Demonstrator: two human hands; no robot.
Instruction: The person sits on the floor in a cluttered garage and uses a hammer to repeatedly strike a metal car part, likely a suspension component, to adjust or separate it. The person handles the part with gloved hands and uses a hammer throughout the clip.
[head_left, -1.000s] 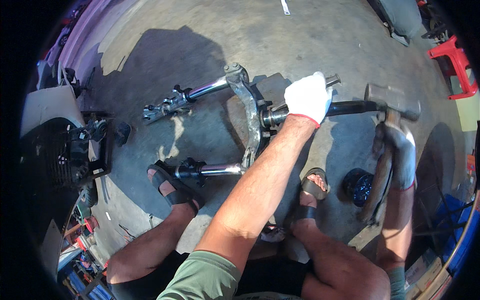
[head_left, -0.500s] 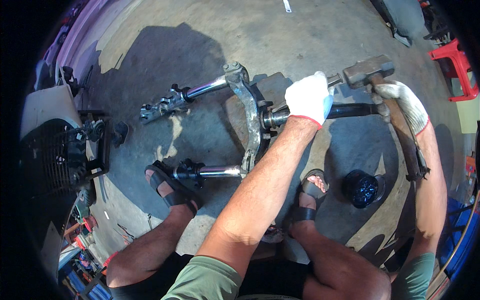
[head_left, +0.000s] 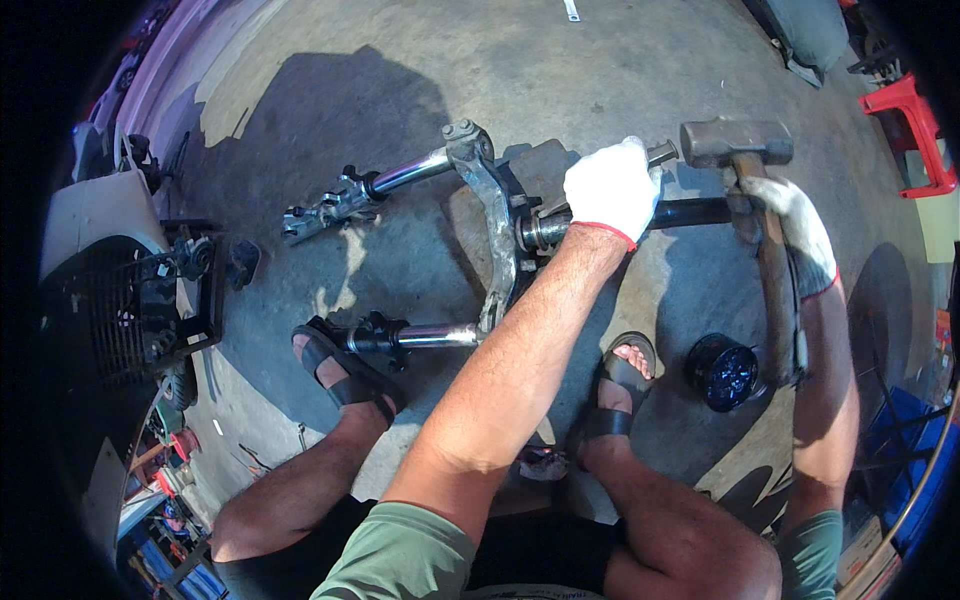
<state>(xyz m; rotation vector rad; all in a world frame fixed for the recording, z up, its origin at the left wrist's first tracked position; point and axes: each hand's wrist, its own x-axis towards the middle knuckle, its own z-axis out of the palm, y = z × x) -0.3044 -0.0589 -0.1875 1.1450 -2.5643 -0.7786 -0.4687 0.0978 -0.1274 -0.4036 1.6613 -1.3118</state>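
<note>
My left hand (head_left: pixel 612 190), in a white glove with a red cuff, is closed around a steel chisel (head_left: pixel 661 153) whose blunt end sticks out to the right. The chisel's other end points toward the base of a black steering stem (head_left: pixel 690 213), near a ring by the clamp. The stem belongs to a motorcycle fork assembly (head_left: pixel 492 200) lying on the floor, with two chromed tubes reaching left. My right hand (head_left: pixel 800 225), also gloved, grips a sledgehammer (head_left: pixel 737 143) by its wooden handle, close under the head. The hammer head is just right of the chisel's end, with a small gap.
A round black container (head_left: pixel 721 372) stands right of my right sandal (head_left: pixel 628 385). My left sandal (head_left: pixel 345 375) is beside the lower fork tube. Vehicle parts (head_left: pixel 130 290) stand at the left, a red plastic stool (head_left: pixel 915 135) at the far right.
The hammer's head has levelled out, and its handle has swung left toward upright. My right forearm has shifted left. My left hand with the chisel has moved slightly left.
</note>
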